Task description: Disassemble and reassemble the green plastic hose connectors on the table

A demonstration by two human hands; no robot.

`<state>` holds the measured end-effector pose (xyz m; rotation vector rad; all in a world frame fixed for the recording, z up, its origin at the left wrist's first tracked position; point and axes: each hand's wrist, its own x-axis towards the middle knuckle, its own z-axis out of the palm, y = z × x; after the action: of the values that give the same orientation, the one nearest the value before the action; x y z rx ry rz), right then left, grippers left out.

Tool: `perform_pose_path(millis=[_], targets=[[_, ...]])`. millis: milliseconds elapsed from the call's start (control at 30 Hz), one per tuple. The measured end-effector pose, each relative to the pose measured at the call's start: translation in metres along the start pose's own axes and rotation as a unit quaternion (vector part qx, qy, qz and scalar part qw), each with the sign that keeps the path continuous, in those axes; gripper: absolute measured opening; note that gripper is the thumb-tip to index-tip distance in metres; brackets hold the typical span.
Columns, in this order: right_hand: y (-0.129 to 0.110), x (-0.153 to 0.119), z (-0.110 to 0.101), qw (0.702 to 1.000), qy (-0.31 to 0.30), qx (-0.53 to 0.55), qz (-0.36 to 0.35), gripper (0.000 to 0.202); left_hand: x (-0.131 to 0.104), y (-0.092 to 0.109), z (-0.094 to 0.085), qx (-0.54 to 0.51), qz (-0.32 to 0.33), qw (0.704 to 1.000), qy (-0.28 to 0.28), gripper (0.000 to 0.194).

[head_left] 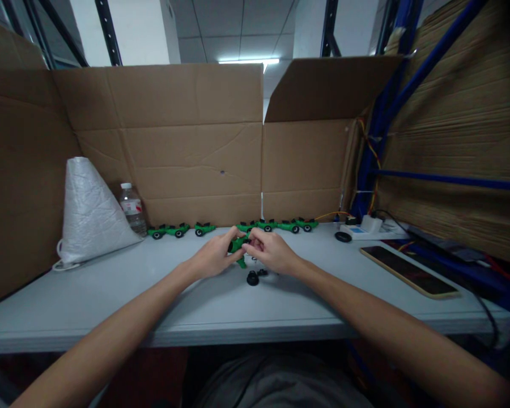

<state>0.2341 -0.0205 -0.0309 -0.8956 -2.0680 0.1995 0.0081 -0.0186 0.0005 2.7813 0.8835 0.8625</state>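
Note:
Above the middle of the table, my left hand (215, 256) is closed around a green toy car (237, 245), with thumb and forefinger on its sides. My right hand (275, 253) meets it from the right, fingertips pinched against the car's end. What sits in that pinch is too small and hidden to make out. Just below the hands lie loose black wheels (253, 278) on the white table. Small white parts (250, 260) and another green piece (241, 263) show partly beneath the fingers.
Several green toy cars (203, 229) line the back by the cardboard wall (195, 147). At left stand a silvery foam bag (91, 215) and a water bottle (131, 207). On the right are a black ring (343, 236), a power strip (378, 229) and a phone (408, 271).

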Motion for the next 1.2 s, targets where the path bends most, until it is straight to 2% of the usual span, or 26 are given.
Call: perform_pose_path(millis=[1200], targets=[[-0.001,-0.0005,-0.001,1.0,-0.004,0.007,-0.005,0.024,-0.0009,-0.001,0.0011,0.002,0.0,1.0,-0.002,0.027]])
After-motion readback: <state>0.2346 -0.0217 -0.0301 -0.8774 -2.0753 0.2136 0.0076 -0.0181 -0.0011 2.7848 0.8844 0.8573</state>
